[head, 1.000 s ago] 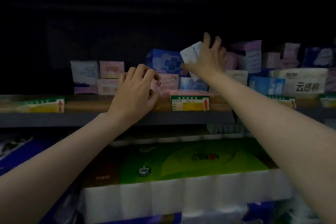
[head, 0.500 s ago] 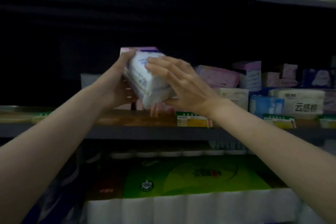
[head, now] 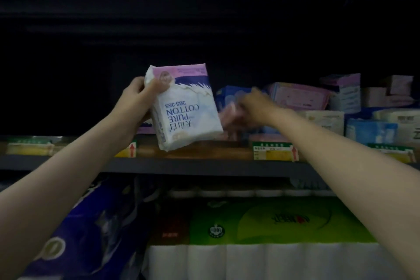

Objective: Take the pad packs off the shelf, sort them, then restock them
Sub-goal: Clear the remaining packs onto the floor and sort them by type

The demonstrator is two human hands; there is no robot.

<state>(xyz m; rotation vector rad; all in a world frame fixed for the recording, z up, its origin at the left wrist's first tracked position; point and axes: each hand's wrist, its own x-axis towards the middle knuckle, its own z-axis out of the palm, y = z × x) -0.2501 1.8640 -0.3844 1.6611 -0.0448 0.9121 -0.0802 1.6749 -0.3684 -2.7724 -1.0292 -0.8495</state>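
My left hand (head: pixel 138 93) is gripping the white PURE COTTON pack (head: pixel 185 109) by its top corner, thumb curled over the pink band, fingers wrapped behind. I'm holding it upside down, print inverted, tilted and clear of the shelf board (head: pixel 195 152), probably so the front label faces me for sorting. The pack is sitting at about 9 o'clock from my right hand, its low corner just over the wooden edge.

My right hand (head: pixel 252 107) is reaching past the pack toward the pink pack (head: pixel 229 118) behind it, likely going for the next one. It's motion-blurred; I can't tell whether the fingers are curling on anything or loose.

At 3 o'clock, the remaining pad packs (head: pixel 300 98) are stacking in uneven piles, pink, blue and white, not yet pulled.

Hard to make out: the shelf back is dark, price tags (head: pixel 273 150) are unreadable, the held pack is covering whatever stands behind it. At 6 o'clock, tissue rolls (head: pixel 261 259) are getting cut off by the frame edge.
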